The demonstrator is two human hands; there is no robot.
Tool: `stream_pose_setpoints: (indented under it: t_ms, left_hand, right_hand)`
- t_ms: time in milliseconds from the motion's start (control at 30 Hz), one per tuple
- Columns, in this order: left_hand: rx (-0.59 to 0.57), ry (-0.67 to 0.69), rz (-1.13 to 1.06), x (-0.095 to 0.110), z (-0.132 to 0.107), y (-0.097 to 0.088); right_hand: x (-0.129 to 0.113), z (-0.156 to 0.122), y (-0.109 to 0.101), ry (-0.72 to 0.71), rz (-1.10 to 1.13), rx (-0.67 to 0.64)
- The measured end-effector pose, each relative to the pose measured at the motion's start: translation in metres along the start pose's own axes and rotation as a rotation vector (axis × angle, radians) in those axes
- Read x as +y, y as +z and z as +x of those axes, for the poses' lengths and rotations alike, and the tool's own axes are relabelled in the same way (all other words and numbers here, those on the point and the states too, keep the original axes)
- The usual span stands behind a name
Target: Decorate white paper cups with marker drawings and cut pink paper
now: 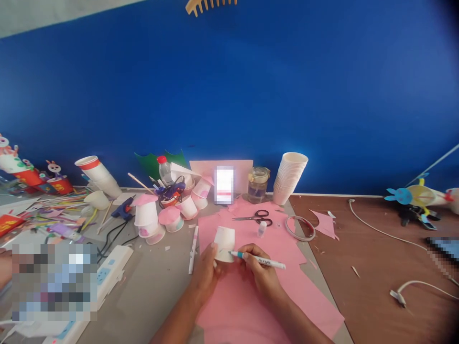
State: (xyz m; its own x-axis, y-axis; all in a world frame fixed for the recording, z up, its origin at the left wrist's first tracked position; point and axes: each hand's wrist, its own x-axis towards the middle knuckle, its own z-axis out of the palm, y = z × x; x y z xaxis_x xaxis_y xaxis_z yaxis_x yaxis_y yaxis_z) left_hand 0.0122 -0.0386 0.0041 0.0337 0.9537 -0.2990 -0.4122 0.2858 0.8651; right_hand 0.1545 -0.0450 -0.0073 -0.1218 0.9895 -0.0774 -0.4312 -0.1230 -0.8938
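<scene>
My left hand [210, 265] grips a white paper cup [225, 236] by its left side, above the pink paper [229, 306]. A greenish mark shows low on the cup's near side. My right hand [256, 267] is closed around an acrylic marker [267, 262] with a teal tip section, and the tip meets the cup near its lower right edge. Just beyond lie black-handled scissors [256, 218] and a small glue bottle [262, 229]. Left of the cup rests a white marker [193, 249].
A tall stack of paper cups [290, 178], a glass jar [258, 184] and a phone with a pixelated screen [224, 185] stand at the back. A tape roll [300, 228] lies right. Pink-topped cups [146, 212], a glue gun [123, 209] and a power strip [111, 267] are left. Another person's hand [7, 265] shows far left.
</scene>
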Motion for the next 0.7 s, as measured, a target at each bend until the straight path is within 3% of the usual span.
stream_pose_setpoints:
  t_ms: [700]
  left_hand:
    - [-0.01,-0.036,-0.009,0.0037,0.0011,0.0007]
  right_hand:
    - [-0.0036,0.0022,0.0015,0.011,-0.035,0.006]
